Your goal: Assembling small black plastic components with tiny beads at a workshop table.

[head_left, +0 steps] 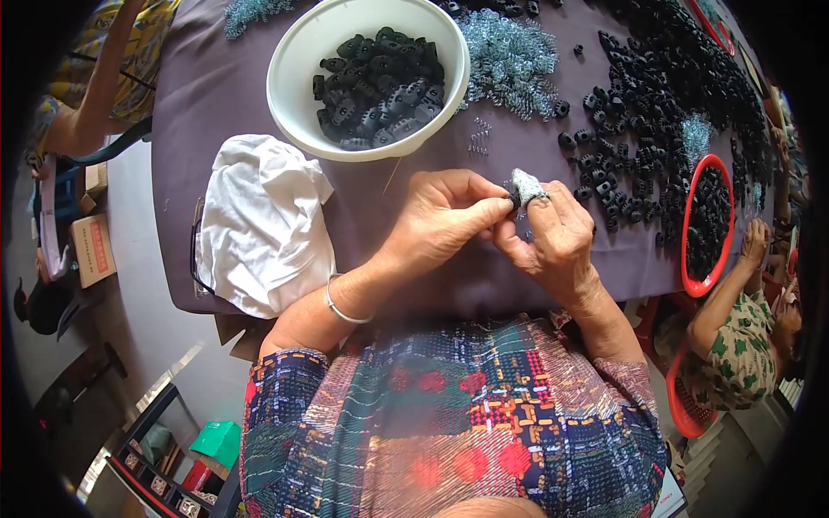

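In front of my chest, both hands meet over the table around a small black plastic cord lock (513, 200), mostly covered by fingers. My left hand (449, 216) pinches it between thumb and forefinger. Against its other side press the bent fingers of my right hand (560, 237), also closed. A whitish wrap (527, 186) covers the right forefinger's tip. Something small and bluish shows between the right fingers, too small to name. Just beyond my hands lie a few loose metal springs (479, 136). A heap of springs (508, 65) lies farther back.
A white bowl (283, 112) of black cord locks stands ahead; a white cloth (263, 229) lies left. Loose black cord locks (626, 164) spread across the right, beside a red-rimmed basket (688, 259). Other people sit at right (738, 345) and far left (91, 112).
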A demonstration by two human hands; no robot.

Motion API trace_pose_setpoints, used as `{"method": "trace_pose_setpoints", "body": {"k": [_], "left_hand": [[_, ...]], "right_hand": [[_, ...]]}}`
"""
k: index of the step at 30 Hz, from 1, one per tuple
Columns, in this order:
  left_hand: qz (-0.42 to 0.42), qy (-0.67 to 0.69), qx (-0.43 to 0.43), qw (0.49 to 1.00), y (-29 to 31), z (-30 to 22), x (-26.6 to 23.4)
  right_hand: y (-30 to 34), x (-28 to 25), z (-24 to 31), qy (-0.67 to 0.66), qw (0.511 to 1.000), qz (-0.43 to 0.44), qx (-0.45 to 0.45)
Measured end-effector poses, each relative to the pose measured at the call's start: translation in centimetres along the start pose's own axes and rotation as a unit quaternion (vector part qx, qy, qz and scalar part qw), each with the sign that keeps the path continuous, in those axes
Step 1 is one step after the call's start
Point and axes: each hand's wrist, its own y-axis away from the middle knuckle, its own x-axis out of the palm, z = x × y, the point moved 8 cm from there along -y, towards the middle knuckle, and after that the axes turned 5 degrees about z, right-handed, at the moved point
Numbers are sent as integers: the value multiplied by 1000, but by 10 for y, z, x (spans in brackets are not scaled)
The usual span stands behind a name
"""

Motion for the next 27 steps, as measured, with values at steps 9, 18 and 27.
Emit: {"method": "trace_pose_setpoints", "body": {"k": [9, 18, 27], "left_hand": [[-11, 25, 10, 1000, 3, -4, 2], [-154, -445, 562, 680, 57, -106, 15], [-219, -620, 493, 569, 60, -124, 24]], "right_hand": [[-1, -2, -2, -52, 997, 23, 47], [25, -63, -57, -89, 972, -140, 165], [60, -79, -71, -46, 973, -81, 210]]}}
